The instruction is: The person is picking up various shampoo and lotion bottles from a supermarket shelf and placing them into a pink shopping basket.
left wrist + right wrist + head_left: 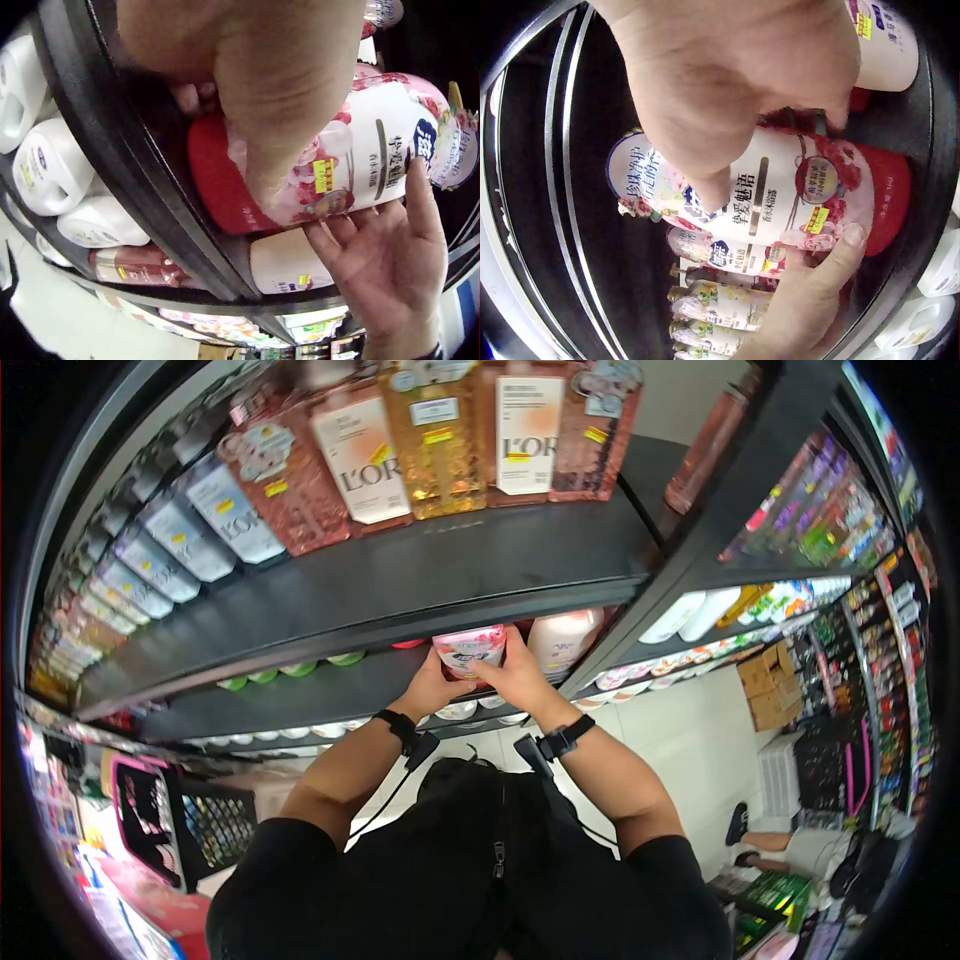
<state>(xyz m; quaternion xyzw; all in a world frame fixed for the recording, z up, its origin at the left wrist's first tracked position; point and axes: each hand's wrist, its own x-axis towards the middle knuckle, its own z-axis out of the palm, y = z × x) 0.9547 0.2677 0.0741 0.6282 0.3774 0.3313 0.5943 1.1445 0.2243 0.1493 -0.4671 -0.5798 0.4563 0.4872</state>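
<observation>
A white, pink and red body wash bottle [468,647] with rose prints and a yellow price sticker stands at the front of the shelf below the L'OR row. My left hand [432,687] grips it low down on one side, its thumb [846,247] over the printed front. From the opposite side my right hand [520,678] holds the same bottle higher up, thumb on the white label and fingers running behind. A round paper tag [634,165] hangs about the bottle's neck. Its back is hidden.
Close to the right hand is a cream bottle [563,643]. Above, a dark shelf board [400,575] carries amber and pink L'OR bottles [435,445]. Similar floral bottles [724,300] line up beside the held one. White jugs [52,165] fill a lower shelf. A black basket [215,820] is at left.
</observation>
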